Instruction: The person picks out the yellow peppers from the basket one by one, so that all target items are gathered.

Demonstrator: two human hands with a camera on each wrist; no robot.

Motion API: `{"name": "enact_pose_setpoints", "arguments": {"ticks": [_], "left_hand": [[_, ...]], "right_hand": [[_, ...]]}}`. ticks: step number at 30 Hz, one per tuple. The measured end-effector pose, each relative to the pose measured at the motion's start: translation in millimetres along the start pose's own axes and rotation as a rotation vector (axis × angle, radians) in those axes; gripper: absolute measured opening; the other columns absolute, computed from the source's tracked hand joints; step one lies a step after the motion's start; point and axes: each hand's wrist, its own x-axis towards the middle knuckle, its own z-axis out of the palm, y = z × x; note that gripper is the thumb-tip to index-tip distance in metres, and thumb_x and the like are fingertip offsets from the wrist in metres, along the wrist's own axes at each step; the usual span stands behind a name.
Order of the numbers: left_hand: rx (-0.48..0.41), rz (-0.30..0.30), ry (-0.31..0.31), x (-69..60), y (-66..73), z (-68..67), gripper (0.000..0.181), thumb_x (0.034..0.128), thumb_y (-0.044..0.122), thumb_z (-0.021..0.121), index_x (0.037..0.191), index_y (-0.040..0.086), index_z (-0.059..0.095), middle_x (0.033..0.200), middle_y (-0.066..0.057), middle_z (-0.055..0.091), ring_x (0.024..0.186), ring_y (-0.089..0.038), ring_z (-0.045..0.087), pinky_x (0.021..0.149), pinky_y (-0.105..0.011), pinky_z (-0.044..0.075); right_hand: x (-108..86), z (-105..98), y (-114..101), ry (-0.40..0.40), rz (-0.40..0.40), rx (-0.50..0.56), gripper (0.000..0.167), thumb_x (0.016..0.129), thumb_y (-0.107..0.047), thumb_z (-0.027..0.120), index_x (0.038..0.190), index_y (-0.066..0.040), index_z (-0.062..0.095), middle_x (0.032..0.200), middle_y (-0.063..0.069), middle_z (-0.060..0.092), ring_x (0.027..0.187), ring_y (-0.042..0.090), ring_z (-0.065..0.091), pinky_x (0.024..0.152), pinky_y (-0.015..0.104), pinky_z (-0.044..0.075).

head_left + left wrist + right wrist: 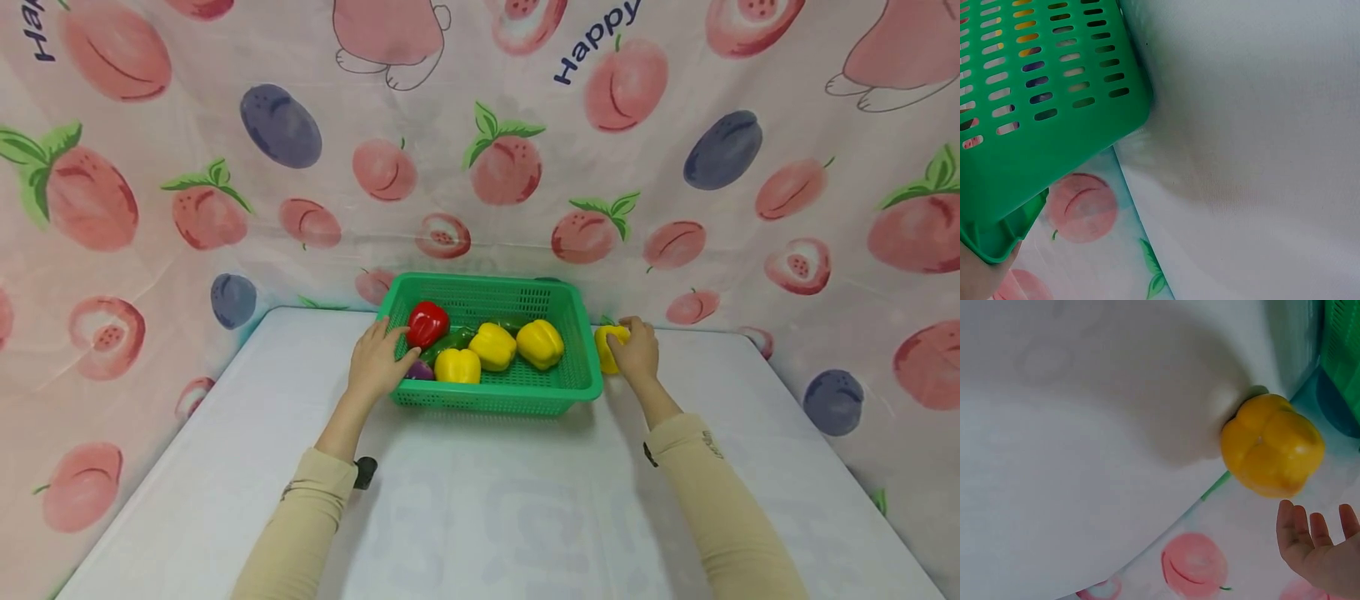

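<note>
Yellow pepper (1272, 447) shows unobstructed in right wrist view, unlike head view, both hands (372, 362) (637, 354) spread

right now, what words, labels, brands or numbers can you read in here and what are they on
"Happy": dark blue print on the fruit-patterned backdrop, top centre-right.
"Hap": same backdrop, top left, cut off by the picture's edge.
Small lettering on the right sleeve, near the cuff: too small to read.
Faint marks on the white tabletop: too blurred to read.
</note>
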Motion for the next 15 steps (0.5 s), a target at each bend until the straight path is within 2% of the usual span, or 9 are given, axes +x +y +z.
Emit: {"name": "enact_pose_setpoints", "arguments": {"ticks": [15], "left_hand": [[-0.005, -0.001, 0.003, 0.4, -1.6, 2.1, 0.054, 0.0941, 0.037, 0.05, 0.137, 0.004, 0.046, 0.152, -0.026, 0.025, 0.141, -0.042, 0.021, 0.115, -0.057, 0.017]], "right_hand": [[0.0, 0.2, -31.1, -0.008, -0.076, 0.076, 0.036, 0.092, -0.01, 0.055, 0.122, 0.009, 0.051, 0.123, 0.031, 0.051, 0.114, 0.045, 0.049, 0.099, 0.055, 0.041]]}}
